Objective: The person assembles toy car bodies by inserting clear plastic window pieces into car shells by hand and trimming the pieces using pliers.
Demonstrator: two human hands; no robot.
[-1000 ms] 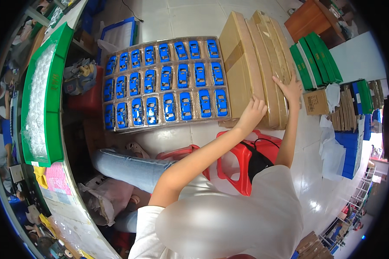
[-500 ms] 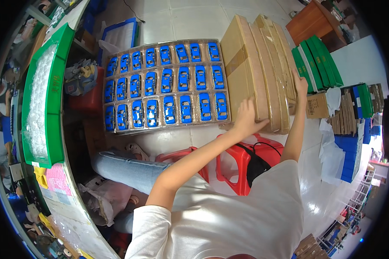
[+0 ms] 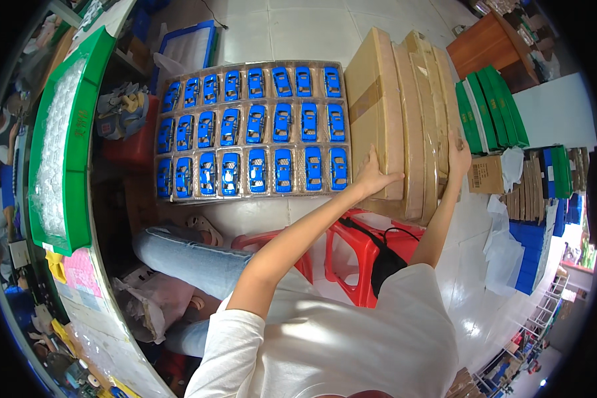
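Several flat brown cardboard boxes (image 3: 366, 113) stand on edge, side by side, right of a tray of blue toy car bodies (image 3: 282, 123). My left hand (image 3: 376, 178) is closed on the near end of the leftmost box, with its fingers against the broad face and its thumb across the edge. My right hand (image 3: 458, 158) is closed on the outer side of the row, at the rightmost box; its fingertips are partly hidden. The car bodies sit in three rows in a clear plastic insert, and neither hand touches them.
Red plastic stools (image 3: 351, 259) stand close to me below the boxes. A green tray (image 3: 79, 139) of clear plastic pieces lies on the left bench. Green trays (image 3: 491, 109), a small carton (image 3: 486, 174) and stacked cardboard (image 3: 529, 179) are at right.
Both hands have moved nearer to me along the boxes. The near ends of the boxes have come toward me too. The car tray looks nearly the same.
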